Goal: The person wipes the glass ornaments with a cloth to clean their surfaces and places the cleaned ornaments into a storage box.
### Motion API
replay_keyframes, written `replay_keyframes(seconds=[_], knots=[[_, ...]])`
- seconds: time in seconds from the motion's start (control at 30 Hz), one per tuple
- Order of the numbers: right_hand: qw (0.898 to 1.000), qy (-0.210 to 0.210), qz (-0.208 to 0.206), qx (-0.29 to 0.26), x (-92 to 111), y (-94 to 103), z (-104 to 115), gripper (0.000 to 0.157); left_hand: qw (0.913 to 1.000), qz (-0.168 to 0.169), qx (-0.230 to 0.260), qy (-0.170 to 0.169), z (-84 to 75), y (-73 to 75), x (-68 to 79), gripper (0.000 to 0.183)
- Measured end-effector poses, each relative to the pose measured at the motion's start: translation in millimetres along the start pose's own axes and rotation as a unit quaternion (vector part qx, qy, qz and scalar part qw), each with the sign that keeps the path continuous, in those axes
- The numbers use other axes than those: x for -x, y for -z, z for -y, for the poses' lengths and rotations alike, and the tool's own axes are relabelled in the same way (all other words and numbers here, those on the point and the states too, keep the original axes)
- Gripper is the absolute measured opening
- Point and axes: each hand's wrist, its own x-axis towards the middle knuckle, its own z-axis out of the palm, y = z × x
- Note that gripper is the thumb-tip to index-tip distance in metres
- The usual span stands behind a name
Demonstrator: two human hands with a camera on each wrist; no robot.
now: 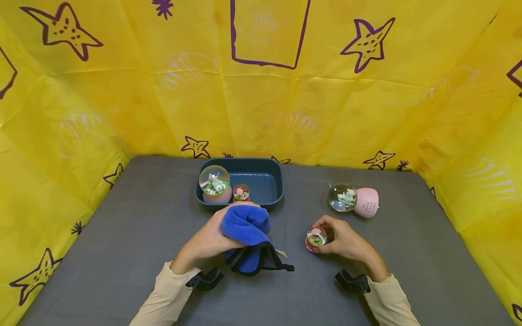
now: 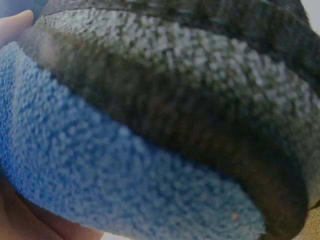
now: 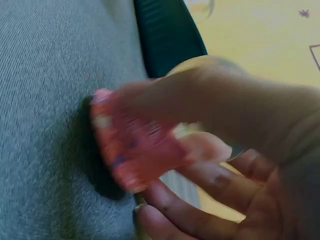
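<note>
My left hand [image 1: 213, 235] grips a folded blue plush cloth [image 1: 246, 224] with black trim, just in front of the tray. In the left wrist view the cloth [image 2: 115, 150] and its dark edging fill nearly everything. A small snow globe [image 1: 316, 237] with a pink flower inside is pinched between the thumb and fingers of my right hand [image 1: 344, 240], low over the table. Its patterned pink-red base [image 3: 135, 145] faces the table in the right wrist view. Behind this hand a larger snow globe [image 1: 342, 198] lies on its side, its pink base [image 1: 367, 202] pointing right.
A dark teal tray [image 1: 265, 181] stands at the back of the grey table [image 1: 142, 226]. In its left part are a large snow globe [image 1: 215, 183] on a pink base and a small one [image 1: 241, 192]. Yellow patterned cloth [image 1: 261, 99] hangs around the table.
</note>
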Motion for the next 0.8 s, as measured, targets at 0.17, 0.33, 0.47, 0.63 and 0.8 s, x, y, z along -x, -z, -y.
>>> replay_keyframes(seconds=[0.17,0.33,0.47,0.63,0.8], knots=[[0.998,0.025,-0.029,-0.050,-1,-3.1,7,0.043,1.0000,-0.003,-0.005,-0.002,0.1,-1.2,-0.8,0.066],[0.994,0.065,-0.071,-0.051,-3,-10.2,20,0.050,0.9999,-0.005,-0.012,-0.009,0.1,-3.0,-0.2,0.067],[0.990,0.082,-0.105,-0.039,-3,-18.0,33,0.052,0.9998,-0.005,-0.015,-0.012,0.0,-4.5,1.0,0.068],[0.988,0.099,-0.111,-0.036,-2,-28.7,49,0.049,0.9997,-0.008,-0.017,-0.013,-0.5,-7.3,1.3,0.069],[0.983,0.130,-0.122,-0.036,-1,-41.2,62,0.046,0.9998,0.004,-0.017,-0.004,-3.1,-12.2,-0.3,0.069]])
